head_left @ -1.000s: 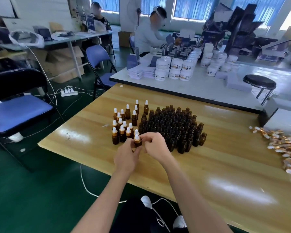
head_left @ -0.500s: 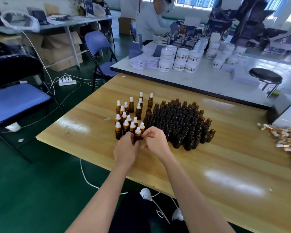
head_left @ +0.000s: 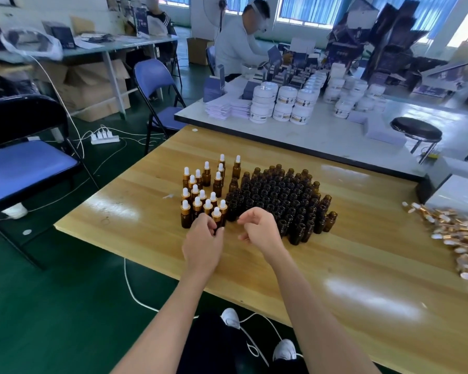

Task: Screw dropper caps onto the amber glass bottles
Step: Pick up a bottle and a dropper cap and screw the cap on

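Just at the near edge of the capped bottles point(head_left: 197, 190), the left hand point(head_left: 203, 245) curls its fingers point(head_left: 208, 223) round the front amber bottle point(head_left: 217, 218) (white-tipped cap already on), which stands upright on the wooden tabletop point(head_left: 335, 265). Beside it the right hand point(head_left: 260, 230) hangs clear, fingers loosely curled and holding nothing, just in front of the dense cluster of uncapped bottles point(head_left: 281, 195). Loose dropper caps point(head_left: 457, 238) lie well apart at the right edge.

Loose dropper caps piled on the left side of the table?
No, the loose dropper caps lie at the right edge of the table.
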